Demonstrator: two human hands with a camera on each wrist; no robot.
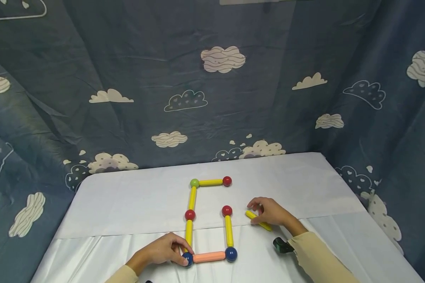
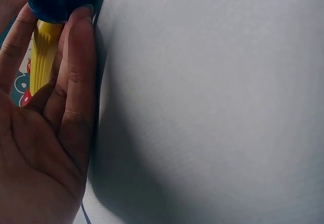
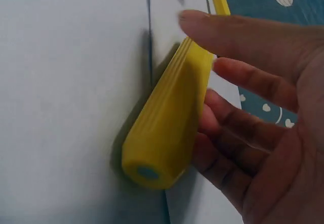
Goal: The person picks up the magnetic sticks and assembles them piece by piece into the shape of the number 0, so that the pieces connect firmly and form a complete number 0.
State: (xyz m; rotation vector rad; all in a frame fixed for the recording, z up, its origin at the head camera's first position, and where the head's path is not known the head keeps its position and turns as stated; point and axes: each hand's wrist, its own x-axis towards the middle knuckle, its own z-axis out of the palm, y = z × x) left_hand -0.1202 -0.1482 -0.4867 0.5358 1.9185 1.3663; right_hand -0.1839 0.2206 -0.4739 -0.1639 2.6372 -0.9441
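Observation:
My left hand (image 1: 168, 248) pinches a dark blue ball (image 1: 187, 259) at the near left corner of a figure of rods and balls. From that ball a yellow rod (image 1: 189, 231) runs away from me to a red ball (image 1: 190, 215), and an orange-pink rod (image 1: 209, 257) leads right to a second blue ball (image 1: 231, 254). My right hand (image 1: 269, 211) is over a loose yellow rod (image 3: 167, 118), its thumb and fingers spread either side. In the right wrist view the rod's near end shows a grey disc, and the thumb hides its far end.
Another yellow rod (image 1: 228, 231) rises from the right blue ball to a red ball (image 1: 226, 211). Farther back, a green ball (image 1: 194, 183) joins a yellow rod (image 1: 210, 182) ending in a red ball (image 1: 227, 181). White cloth (image 1: 127, 204) covers the table; a cloud-print curtain (image 1: 145, 118) surrounds it.

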